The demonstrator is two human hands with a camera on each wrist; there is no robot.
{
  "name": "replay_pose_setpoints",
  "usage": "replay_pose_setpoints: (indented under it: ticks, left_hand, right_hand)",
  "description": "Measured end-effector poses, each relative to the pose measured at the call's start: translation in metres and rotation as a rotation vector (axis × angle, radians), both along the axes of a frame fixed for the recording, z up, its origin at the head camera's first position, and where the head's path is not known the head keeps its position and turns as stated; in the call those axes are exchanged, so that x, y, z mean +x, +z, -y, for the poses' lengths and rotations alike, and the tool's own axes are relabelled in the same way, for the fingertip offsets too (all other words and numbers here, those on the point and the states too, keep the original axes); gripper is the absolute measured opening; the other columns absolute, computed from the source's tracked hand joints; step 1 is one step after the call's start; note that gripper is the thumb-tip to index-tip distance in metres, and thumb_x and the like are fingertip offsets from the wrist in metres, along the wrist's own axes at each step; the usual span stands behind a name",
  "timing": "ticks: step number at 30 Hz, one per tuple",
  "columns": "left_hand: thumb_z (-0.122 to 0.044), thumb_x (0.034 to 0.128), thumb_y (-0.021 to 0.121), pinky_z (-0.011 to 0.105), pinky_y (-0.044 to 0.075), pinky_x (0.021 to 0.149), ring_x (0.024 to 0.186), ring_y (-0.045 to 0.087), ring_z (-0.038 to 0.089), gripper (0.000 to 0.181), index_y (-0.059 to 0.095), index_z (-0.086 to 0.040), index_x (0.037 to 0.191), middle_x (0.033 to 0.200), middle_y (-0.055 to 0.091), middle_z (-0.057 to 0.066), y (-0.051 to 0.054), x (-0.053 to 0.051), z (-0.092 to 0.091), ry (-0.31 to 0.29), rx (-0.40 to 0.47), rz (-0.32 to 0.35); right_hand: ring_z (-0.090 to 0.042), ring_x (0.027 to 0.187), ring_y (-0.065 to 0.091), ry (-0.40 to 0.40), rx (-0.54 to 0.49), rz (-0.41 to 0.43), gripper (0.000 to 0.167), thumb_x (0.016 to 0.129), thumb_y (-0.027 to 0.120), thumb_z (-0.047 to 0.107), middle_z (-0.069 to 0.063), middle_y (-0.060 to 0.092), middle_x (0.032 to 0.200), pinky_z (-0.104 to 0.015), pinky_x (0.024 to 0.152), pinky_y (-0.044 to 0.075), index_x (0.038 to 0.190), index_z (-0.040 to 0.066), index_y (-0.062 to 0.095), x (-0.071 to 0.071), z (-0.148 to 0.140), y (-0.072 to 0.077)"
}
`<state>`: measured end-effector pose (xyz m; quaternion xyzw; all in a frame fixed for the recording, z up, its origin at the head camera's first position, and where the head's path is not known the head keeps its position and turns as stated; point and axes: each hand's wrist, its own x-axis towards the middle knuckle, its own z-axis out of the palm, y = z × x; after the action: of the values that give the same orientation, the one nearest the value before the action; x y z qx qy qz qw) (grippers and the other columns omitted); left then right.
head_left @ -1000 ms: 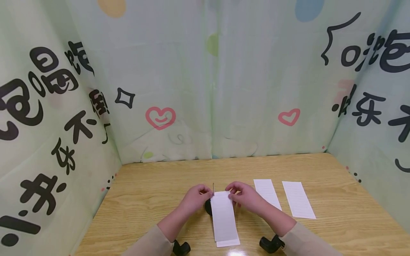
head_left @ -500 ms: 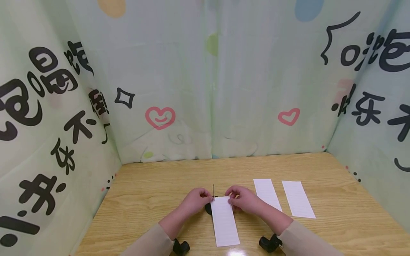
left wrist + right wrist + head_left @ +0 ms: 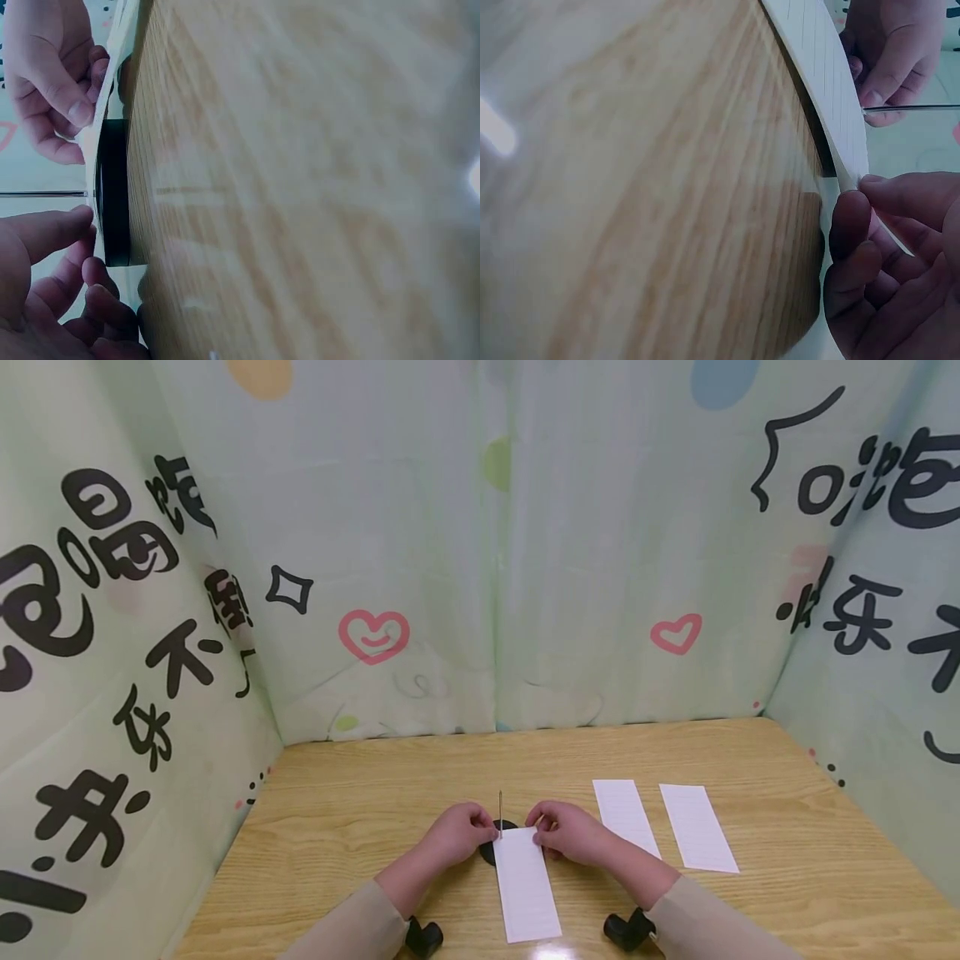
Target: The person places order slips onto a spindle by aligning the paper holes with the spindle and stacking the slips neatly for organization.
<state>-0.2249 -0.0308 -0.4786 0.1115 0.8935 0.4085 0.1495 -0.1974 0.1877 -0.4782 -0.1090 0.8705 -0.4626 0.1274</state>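
A bill spike stands on the table, its thin metal pin (image 3: 501, 807) upright and its round black base (image 3: 488, 853) partly covered by a lined paper slip (image 3: 528, 893). The pin rises through the slip near its far left corner. In the left wrist view the slip's edge lies at the top of the base (image 3: 115, 196). My left hand (image 3: 459, 832) pinches that corner beside the pin, thumb above. My right hand (image 3: 573, 833) pinches the far right corner between thumb (image 3: 911, 196) and forefinger. How many sheets lie on the spike is hidden.
Two more lined paper slips, a nearer one (image 3: 624, 810) and one farther right (image 3: 699, 828), lie flat on the wooden table (image 3: 360, 785). The right forearm passes close to the nearer slip. Printed curtains (image 3: 420, 543) enclose the table at the back and sides.
Both hands have moved down and slightly nearer with the paper slip, which has slid down the pin toward the base. More of the pin and the base's far edge show now.
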Motion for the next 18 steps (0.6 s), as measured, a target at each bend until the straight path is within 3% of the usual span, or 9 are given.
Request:
replay_pose_setpoints:
  ticks: [11,18]
  left_hand:
    - [-0.020,0.0900,0.074,0.030,0.040,0.060,0.069,0.050,0.018,0.015,0.063,-0.013,0.081,0.075,0.056,0.002,0.0012,-0.0014,-0.0011,-0.036,-0.040,-0.009]
    - [-0.018,0.0891,0.075,0.031,0.040,0.060,0.069,0.050,0.018,0.015,0.062,-0.012,0.084,0.076,0.056,0.002,-0.0027,-0.0020,0.0007,-0.027,-0.024,-0.027]
  right_hand:
    - [-0.017,0.059,0.054,0.001,0.023,0.002,0.011,0.093,0.066,0.004,-0.005,0.055,0.078,-0.030,0.054,0.044,0.104,0.005,0.063,0.0013,0.0021,0.0022]
    - [-0.018,0.060,0.055,-0.016,0.054,-0.016,0.013,0.093,0.066,0.004,-0.004,0.057,0.079,-0.032,0.056,0.045,0.105,0.006,0.063,0.0006,0.0003,0.0011]
